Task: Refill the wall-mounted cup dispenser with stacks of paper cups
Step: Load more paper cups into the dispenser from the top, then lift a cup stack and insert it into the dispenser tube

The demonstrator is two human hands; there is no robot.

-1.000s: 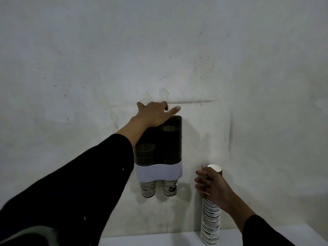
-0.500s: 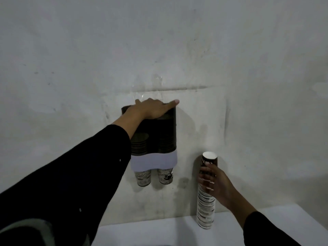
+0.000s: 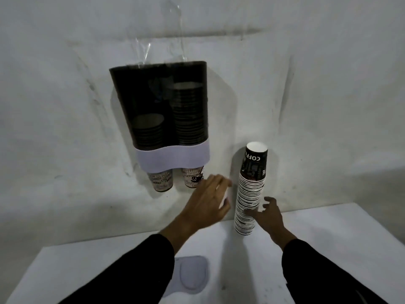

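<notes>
Head view: the cup dispenser (image 3: 160, 106) is fixed to the wall (image 3: 306, 84), a dark twin-tube housing with a white band (image 3: 173, 160) across its lower end and one cup protruding below each tube. The left tube (image 3: 148, 130) holds a short column of cups; the right tube (image 3: 189, 113) is filled much higher, so the left tube has the greater spare capacity, judged from the fill levels. The refill stack of paper cups (image 3: 249, 194) stands upright on the white counter (image 3: 328, 238), close to the wall and just right of the dispenser, which keeps it steady and within reach. The left hand (image 3: 208, 202) is open, fingers spread, just left of the stack and not touching it. The right hand (image 3: 268, 216) is open at the lower part of the stack, fingertips at or near its side; contact cannot be confirmed. A flat translucent lid (image 3: 192, 275) lies on the counter near the front edge. Clear wall space above the dispenser permits loading from the top.
</notes>
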